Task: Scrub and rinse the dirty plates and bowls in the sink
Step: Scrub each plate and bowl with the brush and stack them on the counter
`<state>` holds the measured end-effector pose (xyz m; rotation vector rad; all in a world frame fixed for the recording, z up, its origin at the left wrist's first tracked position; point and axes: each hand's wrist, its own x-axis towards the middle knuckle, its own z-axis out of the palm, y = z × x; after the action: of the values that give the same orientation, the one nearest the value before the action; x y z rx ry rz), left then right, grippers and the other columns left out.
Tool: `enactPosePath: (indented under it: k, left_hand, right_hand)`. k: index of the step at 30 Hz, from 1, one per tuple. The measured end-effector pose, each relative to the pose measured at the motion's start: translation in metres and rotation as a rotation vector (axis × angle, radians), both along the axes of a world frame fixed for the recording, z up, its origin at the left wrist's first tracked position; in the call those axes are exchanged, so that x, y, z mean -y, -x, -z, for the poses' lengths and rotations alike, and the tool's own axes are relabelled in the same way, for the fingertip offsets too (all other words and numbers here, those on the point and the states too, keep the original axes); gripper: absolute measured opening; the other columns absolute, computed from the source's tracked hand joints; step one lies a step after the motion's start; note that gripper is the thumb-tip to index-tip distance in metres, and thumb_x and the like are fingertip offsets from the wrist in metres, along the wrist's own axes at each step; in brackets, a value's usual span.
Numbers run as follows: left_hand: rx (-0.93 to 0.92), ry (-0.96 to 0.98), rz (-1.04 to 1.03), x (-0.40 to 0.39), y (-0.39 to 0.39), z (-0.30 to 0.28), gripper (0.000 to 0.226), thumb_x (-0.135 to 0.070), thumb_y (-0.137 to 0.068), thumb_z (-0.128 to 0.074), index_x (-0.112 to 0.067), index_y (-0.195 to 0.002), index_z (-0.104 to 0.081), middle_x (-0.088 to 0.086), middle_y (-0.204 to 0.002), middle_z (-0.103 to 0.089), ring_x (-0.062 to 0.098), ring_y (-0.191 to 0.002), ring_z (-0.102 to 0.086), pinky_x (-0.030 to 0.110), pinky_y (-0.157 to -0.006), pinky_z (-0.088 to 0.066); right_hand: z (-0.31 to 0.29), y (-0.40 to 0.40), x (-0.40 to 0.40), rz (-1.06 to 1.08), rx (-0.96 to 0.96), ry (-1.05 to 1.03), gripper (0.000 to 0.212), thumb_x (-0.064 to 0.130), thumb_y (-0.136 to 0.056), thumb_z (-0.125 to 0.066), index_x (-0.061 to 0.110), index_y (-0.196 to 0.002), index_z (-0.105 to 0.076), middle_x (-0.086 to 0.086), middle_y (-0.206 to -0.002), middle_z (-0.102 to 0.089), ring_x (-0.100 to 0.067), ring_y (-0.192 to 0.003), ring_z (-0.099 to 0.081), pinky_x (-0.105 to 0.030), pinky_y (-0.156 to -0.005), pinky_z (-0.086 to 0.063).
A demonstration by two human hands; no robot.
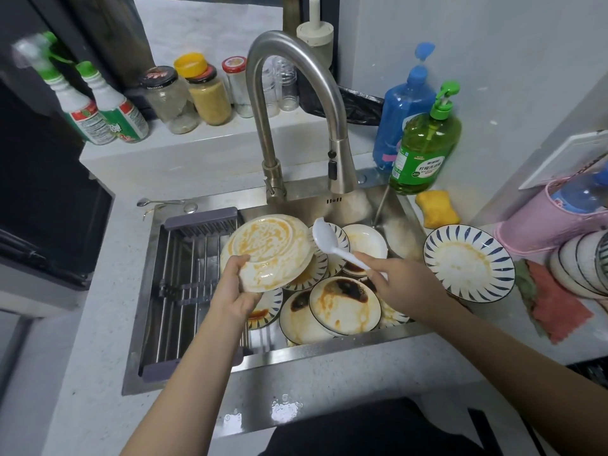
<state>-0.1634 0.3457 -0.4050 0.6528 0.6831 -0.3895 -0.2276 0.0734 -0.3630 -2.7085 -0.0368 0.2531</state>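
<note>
Holding item one: left hand [238,284], fingers curled round the near rim of a white plate [268,251], which is lifted and tilted over the sink [329,200], its face streaked with orange sauce. Right hand [399,284] grips the handle of a white plastic spoon [329,240], bowl end raised just beside the held plate's right edge; whether they touch cannot be told.

Sink contents: a pile of dirty plates [343,306] fills the right part of the basin, some plain white, some with blue leaf-pattern rims, stained with dark brown and orange sauce, overlapping one another. A roll-up drying rack [194,274] with metal bars lies across the left part of the basin. Steel faucet [296,103] arches over the back, its spray head above the plates.

Worktop [98,324], right of sink: one blue-patterned plate [468,263] with faint orange residue, a yellow sponge [436,209] behind it, a red and green cloth [556,304] near it, a stack of bowls [582,264] at the frame edge, a pink container [552,225].

Back right corner: green dish soap bottle [424,149] just in front of a blue pump bottle [403,106].

Ledge behind sink: two spray bottles [98,106] at left, several jars [194,93]. Small metal spoon [158,201] on the sink's back left rim.
</note>
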Motion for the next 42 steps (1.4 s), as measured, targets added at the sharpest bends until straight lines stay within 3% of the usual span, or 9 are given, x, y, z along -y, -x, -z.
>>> enactPosePath:
  k: [6,13,23,28,32,35,38,40,42]
  left_hand:
    - [0.054,-0.041,0.095,-0.003,0.004,-0.003,0.034,-0.007,-0.091,-0.05,-0.007,-0.124,-0.053,0.019,-0.125,-0.062,0.038,-0.118,-0.056,0.066,-0.082,-0.046]
    - [0.071,-0.102,0.24,-0.002,0.015,-0.01,0.045,-0.005,-0.075,-0.057,-0.007,-0.12,-0.056,0.016,-0.115,-0.068,0.035,-0.111,-0.06,0.06,-0.074,-0.053]
    - [0.058,-0.142,0.324,0.02,0.016,-0.012,0.021,-0.005,-0.093,-0.046,-0.005,-0.11,-0.059,0.013,-0.099,-0.073,0.03,-0.097,-0.066,0.055,-0.073,-0.054]
    - [0.141,-0.432,0.425,0.051,0.01,-0.015,0.033,0.001,-0.082,-0.065,0.002,-0.114,-0.06,0.016,-0.104,-0.072,0.029,-0.091,-0.07,0.042,-0.068,-0.06]
    - [0.355,-0.8,0.656,0.087,0.009,-0.027,0.049,-0.022,-0.055,-0.082,-0.01,-0.1,-0.067,0.009,-0.095,-0.073,0.023,-0.083,-0.07,0.035,-0.071,-0.057]
    - [0.636,-1.129,0.914,0.119,0.009,-0.034,0.017,-0.026,-0.08,-0.076,-0.014,-0.086,-0.065,0.001,-0.077,-0.067,0.011,-0.067,-0.06,0.015,-0.054,-0.043]
    - [0.97,-1.419,1.096,0.15,0.01,-0.034,0.019,-0.026,-0.088,-0.067,-0.008,-0.083,-0.065,0.005,-0.066,-0.06,0.022,-0.065,-0.054,0.017,-0.05,-0.031]
    - [1.159,-1.488,1.179,0.169,0.011,-0.029,0.021,-0.021,-0.09,-0.064,-0.011,-0.107,-0.07,0.011,-0.083,-0.07,0.03,-0.08,-0.062,0.024,-0.061,-0.037]
    - [1.313,-1.498,1.253,0.188,0.012,-0.02,0.041,-0.016,-0.091,-0.061,-0.02,-0.131,-0.059,0.008,-0.122,-0.067,0.028,-0.108,-0.063,0.028,-0.082,-0.045]
  right_hand:
    - [0.0,-0.006,0.004,0.03,-0.039,-0.021,0.042,0.029,-0.099,-0.042,0.044,-0.138,-0.044,0.012,-0.061,-0.046,-0.009,-0.056,-0.048,-0.025,-0.05,-0.04]
    - [-0.007,-0.016,0.014,0.063,-0.134,-0.093,0.04,0.029,-0.097,-0.043,0.049,-0.132,-0.049,0.009,-0.073,-0.061,-0.019,-0.069,-0.061,-0.029,-0.057,-0.045]
    - [-0.002,0.002,0.033,0.157,-0.115,-0.072,0.04,0.027,-0.099,-0.043,0.045,-0.135,-0.047,0.005,-0.085,-0.062,-0.014,-0.071,-0.057,-0.028,-0.063,-0.046]
    - [0.007,0.016,0.062,0.32,-0.083,-0.163,0.04,0.027,-0.097,-0.043,0.039,-0.135,-0.05,0.003,-0.09,-0.067,-0.016,-0.078,-0.059,-0.03,-0.069,-0.046]
    - [0.001,0.031,0.086,0.394,-0.06,-0.25,0.04,0.02,-0.096,-0.047,0.033,-0.134,-0.054,0.0,-0.099,-0.067,-0.016,-0.081,-0.057,-0.026,-0.07,-0.039]
    - [-0.001,0.043,0.103,0.458,-0.004,-0.286,0.04,0.015,-0.095,-0.05,0.026,-0.133,-0.055,-0.004,-0.111,-0.068,-0.018,-0.088,-0.056,-0.025,-0.074,-0.038]
    - [-0.005,0.055,0.119,0.54,0.083,-0.29,0.042,0.014,-0.094,-0.052,0.025,-0.135,-0.054,0.0,-0.113,-0.068,-0.023,-0.094,-0.058,-0.03,-0.086,-0.044]
    - [-0.006,0.061,0.129,0.58,0.099,-0.286,0.042,0.015,-0.095,-0.051,0.026,-0.136,-0.052,0.016,-0.091,-0.058,-0.02,-0.087,-0.051,-0.028,-0.083,-0.041]
    - [-0.004,0.067,0.14,0.609,0.11,-0.262,0.043,0.016,-0.096,-0.05,0.027,-0.137,-0.051,0.01,-0.083,-0.047,-0.017,-0.084,-0.046,-0.025,-0.076,-0.035]
